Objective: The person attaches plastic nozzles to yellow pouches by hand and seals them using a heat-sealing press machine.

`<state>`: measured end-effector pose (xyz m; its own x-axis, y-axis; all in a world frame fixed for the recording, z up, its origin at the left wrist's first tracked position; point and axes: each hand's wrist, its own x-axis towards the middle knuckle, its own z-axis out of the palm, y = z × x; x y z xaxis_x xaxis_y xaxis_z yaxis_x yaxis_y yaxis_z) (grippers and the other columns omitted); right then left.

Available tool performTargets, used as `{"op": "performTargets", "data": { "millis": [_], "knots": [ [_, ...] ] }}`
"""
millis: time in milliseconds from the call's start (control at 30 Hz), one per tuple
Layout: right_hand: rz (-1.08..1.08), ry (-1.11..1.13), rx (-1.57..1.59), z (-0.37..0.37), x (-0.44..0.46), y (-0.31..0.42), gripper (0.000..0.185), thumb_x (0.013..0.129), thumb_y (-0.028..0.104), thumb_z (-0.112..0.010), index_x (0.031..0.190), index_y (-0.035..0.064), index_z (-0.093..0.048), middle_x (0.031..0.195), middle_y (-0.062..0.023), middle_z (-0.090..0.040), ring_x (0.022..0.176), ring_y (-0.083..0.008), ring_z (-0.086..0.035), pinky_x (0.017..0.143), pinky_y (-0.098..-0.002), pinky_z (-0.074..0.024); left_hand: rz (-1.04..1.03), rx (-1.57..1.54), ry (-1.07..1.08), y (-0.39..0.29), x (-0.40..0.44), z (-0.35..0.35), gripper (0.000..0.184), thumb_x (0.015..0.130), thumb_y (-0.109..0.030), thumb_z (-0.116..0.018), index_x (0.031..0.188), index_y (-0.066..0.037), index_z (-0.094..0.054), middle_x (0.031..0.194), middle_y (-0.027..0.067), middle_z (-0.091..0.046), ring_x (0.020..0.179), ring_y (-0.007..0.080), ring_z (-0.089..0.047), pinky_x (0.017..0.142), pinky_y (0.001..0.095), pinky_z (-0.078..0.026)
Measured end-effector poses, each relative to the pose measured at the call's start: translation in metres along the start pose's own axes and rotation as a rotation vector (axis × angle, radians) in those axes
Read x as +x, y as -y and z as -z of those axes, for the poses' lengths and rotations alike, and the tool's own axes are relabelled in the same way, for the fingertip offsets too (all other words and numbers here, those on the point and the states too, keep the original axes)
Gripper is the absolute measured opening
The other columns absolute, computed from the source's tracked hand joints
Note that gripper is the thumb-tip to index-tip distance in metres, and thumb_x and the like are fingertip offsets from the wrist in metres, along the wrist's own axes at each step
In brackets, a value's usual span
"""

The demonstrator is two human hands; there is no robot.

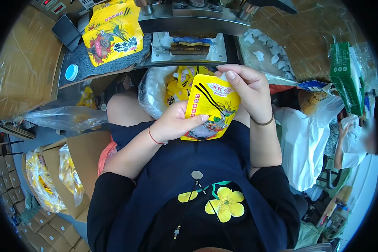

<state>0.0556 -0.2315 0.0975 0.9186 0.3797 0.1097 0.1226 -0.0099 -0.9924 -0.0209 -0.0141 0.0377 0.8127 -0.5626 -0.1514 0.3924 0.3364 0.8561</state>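
A yellow printed pouch (pixel 216 103) is held upright over my lap. My left hand (pixel 176 122) grips its left side, thumb on the front. At its top right corner, my right hand (pixel 250 86) pinches with thumb and forefinger; a small white bit shows between the fingertips. Behind the pouch, a clear plastic bag (pixel 149 94) holds more yellow pouches (pixel 176 90). Straight ahead is a metal press (pixel 191 48) with a block in its middle. A stack of yellow pouches (pixel 113 40) lies on the dark mat left of the press.
A black phone (pixel 67 33) and a blue-white cap (pixel 72 72) lie at the left. White scraps (pixel 275 50) fill a tray at right, near a green box (pixel 346 77). White bags (pixel 302 143) hang at right; an open carton (pixel 86 164) stands at left. Another person's arm (pixel 340 143) shows far right.
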Motion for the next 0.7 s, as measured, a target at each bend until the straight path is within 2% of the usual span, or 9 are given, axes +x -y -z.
{"op": "performTargets", "data": {
  "millis": [100,200,233,333,367,567,700],
  "knots": [
    [0.075,0.076,-0.051,0.003,-0.003,0.004,0.029,0.105,0.021,-0.060,0.121,-0.0017,-0.069,0.111,-0.0077,-0.071,0.102,-0.0128,-0.065,0.090,-0.0285,-0.0530,-0.002,-0.030,0.033,-0.002,-0.002,0.001,0.031,0.101,-0.010,-0.064,0.131,0.001,-0.062,0.124,0.0083,-0.070,0.111,0.0143,-0.066,0.099,0.0313,-0.052],
    [0.128,0.061,0.146,0.006,-0.009,0.005,0.028,0.107,0.021,-0.055,0.120,-0.0003,-0.067,0.117,-0.0075,-0.067,0.109,-0.0130,-0.062,0.096,-0.0299,-0.0500,-0.003,-0.050,0.036,-0.005,-0.008,-0.001,0.032,0.101,-0.010,-0.064,0.131,0.002,-0.061,0.125,0.0084,-0.070,0.112,0.0141,-0.065,0.100,0.0314,-0.052],
    [0.116,0.085,0.154,0.009,-0.010,0.011,0.022,0.104,0.018,-0.059,0.117,0.0011,-0.067,0.117,-0.0071,-0.065,0.107,-0.0130,-0.060,0.093,-0.0290,-0.0485,-0.013,-0.005,0.047,-0.007,-0.010,-0.001,0.032,0.101,-0.010,-0.064,0.131,0.003,-0.061,0.125,0.0084,-0.069,0.113,0.0139,-0.064,0.101,0.0312,-0.051],
    [0.294,0.115,-0.185,0.028,-0.007,0.012,0.019,0.100,0.014,-0.065,0.114,0.0021,-0.067,0.114,-0.0081,-0.065,0.099,-0.0129,-0.060,0.085,-0.0281,-0.0478,0.012,0.020,0.057,-0.016,-0.015,-0.007,0.033,0.101,-0.010,-0.064,0.131,0.004,-0.061,0.125,0.0082,-0.069,0.113,0.0134,-0.064,0.101,0.0308,-0.051],
    [0.286,0.116,-0.114,0.028,-0.008,0.012,0.021,0.095,0.012,-0.069,0.114,0.0024,-0.067,0.112,-0.0078,-0.065,0.093,-0.0129,-0.059,0.080,-0.0269,-0.0463,0.013,0.025,0.070,-0.018,-0.015,-0.008,0.032,0.101,-0.010,-0.063,0.130,0.004,-0.061,0.124,0.0085,-0.069,0.113,0.0133,-0.064,0.100,0.0305,-0.051],
    [0.290,0.198,-0.166,0.028,-0.006,0.018,0.013,0.096,0.013,-0.069,0.101,0.0013,-0.068,0.107,-0.0079,-0.064,0.092,-0.0135,-0.058,0.080,-0.0276,-0.0467,0.025,0.083,0.074,-0.017,-0.016,-0.011,0.031,0.101,-0.011,-0.064,0.129,0.003,-0.062,0.123,0.0088,-0.070,0.111,0.0129,-0.065,0.098,0.0295,-0.052],
    [0.341,0.123,-0.180,0.030,-0.005,0.017,0.014,0.098,0.014,-0.067,0.094,0.0010,-0.065,0.101,-0.0072,-0.063,0.091,-0.0142,-0.058,0.080,-0.0275,-0.0462,0.042,0.083,0.075,-0.014,-0.017,-0.010,0.030,0.101,-0.010,-0.064,0.128,0.003,-0.063,0.123,0.0088,-0.070,0.110,0.0127,-0.065,0.098,0.0288,-0.052]
  ]
}}
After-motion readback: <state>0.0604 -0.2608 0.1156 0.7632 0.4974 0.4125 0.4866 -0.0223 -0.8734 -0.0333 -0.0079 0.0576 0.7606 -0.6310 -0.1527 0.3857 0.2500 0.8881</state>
